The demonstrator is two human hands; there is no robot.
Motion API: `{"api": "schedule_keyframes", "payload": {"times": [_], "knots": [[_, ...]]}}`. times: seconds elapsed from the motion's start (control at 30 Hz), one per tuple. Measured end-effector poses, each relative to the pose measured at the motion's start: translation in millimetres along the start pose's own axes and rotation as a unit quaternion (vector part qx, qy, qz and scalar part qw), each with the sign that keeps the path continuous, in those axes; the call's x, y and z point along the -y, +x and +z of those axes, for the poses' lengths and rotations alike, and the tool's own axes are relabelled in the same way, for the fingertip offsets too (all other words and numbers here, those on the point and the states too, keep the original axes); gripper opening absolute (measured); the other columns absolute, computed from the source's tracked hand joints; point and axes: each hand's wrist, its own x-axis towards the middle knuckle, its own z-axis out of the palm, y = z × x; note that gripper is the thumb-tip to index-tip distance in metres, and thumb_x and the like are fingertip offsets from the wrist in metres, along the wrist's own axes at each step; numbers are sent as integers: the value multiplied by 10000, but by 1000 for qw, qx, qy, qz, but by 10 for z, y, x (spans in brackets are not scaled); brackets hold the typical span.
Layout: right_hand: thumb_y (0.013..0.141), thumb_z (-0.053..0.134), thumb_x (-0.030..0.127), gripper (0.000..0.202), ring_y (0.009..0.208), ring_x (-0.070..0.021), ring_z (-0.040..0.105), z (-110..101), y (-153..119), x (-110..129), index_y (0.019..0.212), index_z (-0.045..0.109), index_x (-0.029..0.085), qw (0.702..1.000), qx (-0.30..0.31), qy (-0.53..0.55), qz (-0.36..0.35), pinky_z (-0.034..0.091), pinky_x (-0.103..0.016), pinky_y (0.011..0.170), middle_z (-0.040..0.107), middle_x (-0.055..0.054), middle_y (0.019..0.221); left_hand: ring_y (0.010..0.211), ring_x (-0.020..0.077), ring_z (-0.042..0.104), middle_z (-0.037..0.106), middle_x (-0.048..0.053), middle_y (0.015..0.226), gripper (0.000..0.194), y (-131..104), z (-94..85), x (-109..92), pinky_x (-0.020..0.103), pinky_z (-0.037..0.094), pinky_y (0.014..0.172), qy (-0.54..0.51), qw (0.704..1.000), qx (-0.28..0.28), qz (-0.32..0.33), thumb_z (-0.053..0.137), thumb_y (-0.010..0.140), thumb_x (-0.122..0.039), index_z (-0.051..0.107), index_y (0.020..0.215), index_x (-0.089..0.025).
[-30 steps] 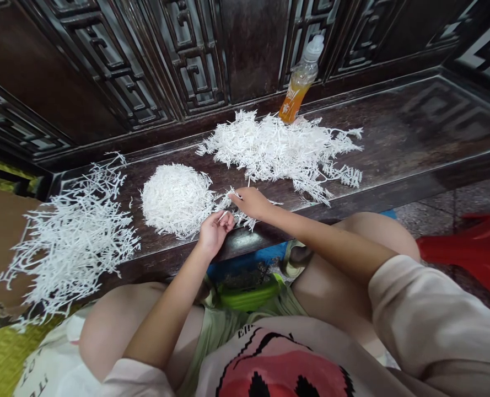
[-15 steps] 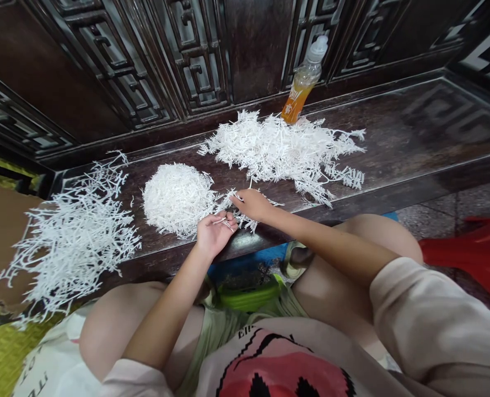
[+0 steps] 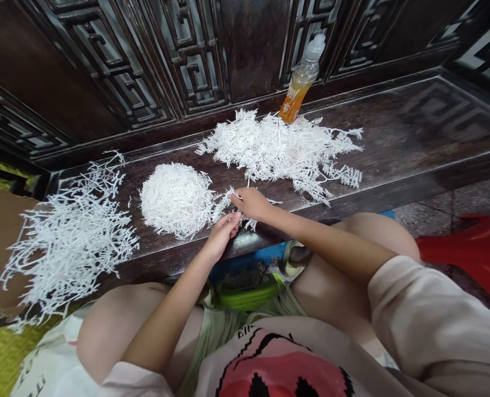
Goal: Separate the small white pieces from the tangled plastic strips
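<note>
Along the dark table (image 3: 402,129), left to right: one loose pile of branching white strands (image 3: 77,237); one rounded heap of short white bits (image 3: 175,198); left hand (image 3: 224,231), whose fingers pinch together, any contents hidden; right hand (image 3: 251,203), whose fingers curl on a white sprig (image 3: 227,196) beside the heap; one feathery white pile (image 3: 275,146); one orange-drink bottle (image 3: 296,94) behind it.

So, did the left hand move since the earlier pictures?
Yes: judged against the orange drink bottle, which stayed put, the left hand shifted rightward, closer to the right hand.
</note>
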Motion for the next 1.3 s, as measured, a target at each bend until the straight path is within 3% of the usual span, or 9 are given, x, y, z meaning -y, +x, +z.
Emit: {"api": "schedule_keyframes", "payload": {"times": [0.2,0.4,0.5,0.6,0.67,0.83,0.93,1.13,1.3], "knots": [[867,267,382,423,635,-134,509,22,-17,6,757,589,131,1000,-11,-6,1,227,-242,540,617,-76,733,483,65,324,441,-30,521,215,-49,30,43,207,222,485,131,990,-29,40,589,659,-344,565,581,-145],[861,277,395,419,616,-145,509,34,-13,49,721,575,136,999,-25,0,27,233,-243,541,607,-78,694,457,65,277,328,-40,480,228,-39,82,63,211,189,460,62,994,-75,56,486,709,-209,424,496,-155],[860,256,419,441,578,-140,485,-24,66,-74,694,555,141,997,-49,23,60,245,-242,537,585,-70,663,454,61,257,296,-43,477,231,-130,140,61,213,181,455,39,992,-98,67,476,685,-153,380,474,-155],[861,204,445,479,536,-131,439,-152,187,-292,702,531,133,984,-99,43,143,255,-246,522,549,-65,636,469,66,284,304,-35,477,229,-282,183,61,215,205,466,49,994,-63,73,465,674,-136,382,461,-154],[854,187,468,501,527,-128,416,-223,239,-379,690,517,129,980,-116,42,158,256,-250,519,518,-58,614,474,68,307,338,-27,491,210,-341,182,44,217,225,472,27,998,-29,50,459,683,-163,415,478,-152],[838,261,461,477,506,-98,374,-136,164,-190,610,518,130,993,-11,87,80,248,-228,512,465,-13,555,455,56,348,407,-17,540,100,-192,64,-50,205,257,462,-136,989,-28,-50,449,658,-195,517,619,-133],[835,297,419,443,530,-94,378,-8,74,-46,610,536,123,995,6,80,57,241,-219,523,486,-13,565,472,56,388,451,-5,585,115,-73,5,-43,197,266,461,-165,983,-21,-82,493,620,-192,538,693,-115],[834,306,372,396,537,-93,368,66,3,1,605,524,133,995,-9,84,47,234,-216,527,496,-19,581,433,39,311,398,-56,518,236,-88,131,77,190,201,441,0,998,-35,-45,644,595,-319,493,686,-161],[831,313,369,387,520,-82,333,89,-4,21,547,449,144,990,-44,126,33,221,-210,514,423,8,537,455,46,284,358,-51,481,320,-114,216,97,206,195,457,101,994,-36,-15,610,610,-447,552,631,-133]]}}
